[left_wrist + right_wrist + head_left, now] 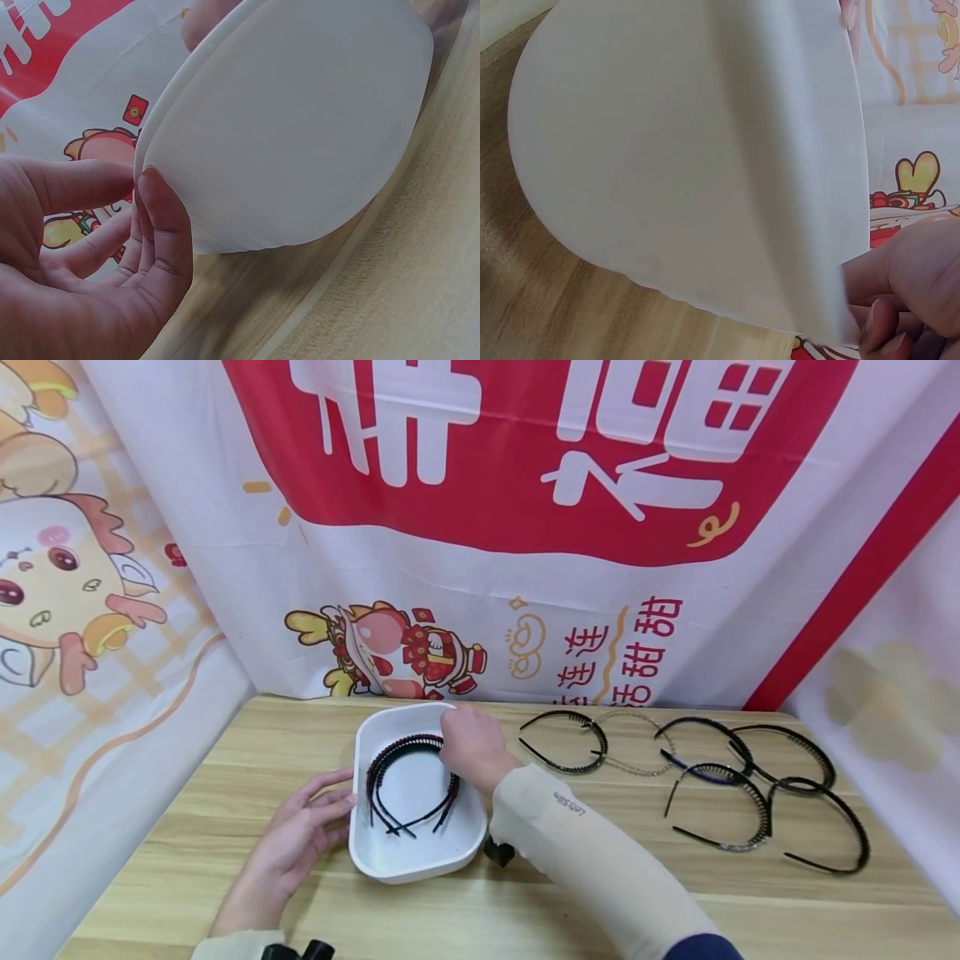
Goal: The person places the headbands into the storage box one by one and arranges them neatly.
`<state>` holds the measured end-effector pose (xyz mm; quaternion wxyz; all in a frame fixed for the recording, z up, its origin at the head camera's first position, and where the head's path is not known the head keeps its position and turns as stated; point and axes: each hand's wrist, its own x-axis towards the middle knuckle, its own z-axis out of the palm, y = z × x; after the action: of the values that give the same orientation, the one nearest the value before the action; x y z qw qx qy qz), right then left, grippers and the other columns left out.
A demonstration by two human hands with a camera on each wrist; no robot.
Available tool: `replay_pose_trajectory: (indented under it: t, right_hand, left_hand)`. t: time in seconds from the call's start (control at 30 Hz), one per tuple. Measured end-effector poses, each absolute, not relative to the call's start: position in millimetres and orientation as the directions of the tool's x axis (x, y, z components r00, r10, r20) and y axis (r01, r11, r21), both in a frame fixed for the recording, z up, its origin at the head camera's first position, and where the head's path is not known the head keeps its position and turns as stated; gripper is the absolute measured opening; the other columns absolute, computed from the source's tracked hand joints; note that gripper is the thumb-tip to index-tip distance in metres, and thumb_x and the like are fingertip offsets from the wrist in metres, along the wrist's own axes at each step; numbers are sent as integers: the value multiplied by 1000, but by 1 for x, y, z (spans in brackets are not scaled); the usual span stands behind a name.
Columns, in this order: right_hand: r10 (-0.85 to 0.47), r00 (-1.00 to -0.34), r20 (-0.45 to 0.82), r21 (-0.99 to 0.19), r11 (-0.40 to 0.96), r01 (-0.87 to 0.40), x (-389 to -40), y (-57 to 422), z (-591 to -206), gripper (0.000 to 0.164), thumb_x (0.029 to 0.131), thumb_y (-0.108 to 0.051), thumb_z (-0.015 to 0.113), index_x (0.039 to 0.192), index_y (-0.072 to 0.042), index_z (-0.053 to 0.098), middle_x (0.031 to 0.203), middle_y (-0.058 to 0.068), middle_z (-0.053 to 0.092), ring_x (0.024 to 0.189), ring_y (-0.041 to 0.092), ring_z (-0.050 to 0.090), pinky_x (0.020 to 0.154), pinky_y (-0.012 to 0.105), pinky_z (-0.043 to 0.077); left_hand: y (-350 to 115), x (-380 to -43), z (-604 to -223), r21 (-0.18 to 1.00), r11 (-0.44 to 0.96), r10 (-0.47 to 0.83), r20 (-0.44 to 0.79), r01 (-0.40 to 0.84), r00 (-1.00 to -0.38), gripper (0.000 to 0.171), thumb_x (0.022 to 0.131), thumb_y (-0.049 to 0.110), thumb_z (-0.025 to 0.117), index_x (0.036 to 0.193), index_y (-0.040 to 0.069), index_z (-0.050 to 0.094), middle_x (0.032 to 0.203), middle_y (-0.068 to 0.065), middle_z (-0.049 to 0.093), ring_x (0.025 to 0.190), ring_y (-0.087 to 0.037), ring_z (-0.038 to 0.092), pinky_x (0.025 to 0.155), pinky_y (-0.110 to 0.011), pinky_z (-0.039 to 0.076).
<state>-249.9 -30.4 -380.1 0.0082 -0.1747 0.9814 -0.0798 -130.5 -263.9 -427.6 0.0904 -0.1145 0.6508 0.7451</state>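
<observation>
A white plastic basin (397, 857) sits on the wooden table, with several black toothed headbands (381, 766) inside, their tips crossing near the front. My left hand (300, 827) is at the basin's left side; in the left wrist view its thumb and a fingertip pinch the rim of the basin (300, 127). Over the far right rim, my right hand (474, 745) has curled fingers at the right part of the headbands and grips there. In the right wrist view the basin's outer wall (630, 150) covers most of what the right hand (919, 289) holds.
To the right lie several more headbands: a black one (573, 768), a pale beaded one (637, 713), a dark blue one (693, 720) and black ones, including one at the front right (862, 835). A printed cloth (525, 652) hangs behind the table (225, 802).
</observation>
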Motion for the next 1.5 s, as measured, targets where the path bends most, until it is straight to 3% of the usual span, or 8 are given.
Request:
replay_pose_trajectory:
  t: [0.2,0.47,0.77,1.0,1.3,1.5]
  right_hand:
    - [-339,-940,29,-204,919,-338,-250,-29,-382,3,90,-10,78,90,-12,76,90,2,73,80,16,63,73,34,60]
    - [-361,-925,120,-262,887,-380,-248,-25,-386,13,88,-1,74,84,-13,78,82,0,74,77,15,63,71,31,59]
    - [-363,-922,137,-292,874,-387,-248,-24,-386,14,94,-9,74,82,-13,79,79,-1,73,76,14,62,70,30,57]
    - [-327,-938,117,-517,786,-339,-240,-11,-387,5,96,-18,79,100,-15,82,94,-2,78,86,11,66,77,26,60]
    - [-225,-972,64,-856,488,-170,-223,35,-390,8,93,-20,84,99,-15,82,90,0,77,74,16,67,66,31,61]
    - [-111,-994,-22,-923,385,-23,-210,86,-393,20,93,-27,85,107,-14,81,93,5,79,71,18,70,68,38,64]
  left_hand:
    - [-263,-131,-428,948,-137,-16,-290,-285,-957,45,103,5,66,145,16,56,110,7,77,103,-12,74,92,-30,63]
    - [-264,-131,-428,948,-145,-14,-288,-283,-957,42,103,4,66,142,19,59,111,6,78,103,-12,74,92,-31,63]
    - [-264,-130,-429,947,-139,-18,-294,-288,-956,42,103,5,67,142,20,59,112,7,77,104,-12,74,93,-31,63]
    - [-263,-129,-427,947,-136,-23,-297,-292,-954,43,103,6,66,144,17,57,113,7,77,104,-11,73,92,-31,63]
    - [-262,-130,-427,948,-129,-24,-297,-291,-955,47,104,6,66,148,14,53,114,6,77,104,-11,73,91,-30,63]
    - [-262,-130,-428,949,-127,-25,-294,-289,-955,47,104,6,66,148,14,53,115,7,77,105,-11,73,92,-30,62]
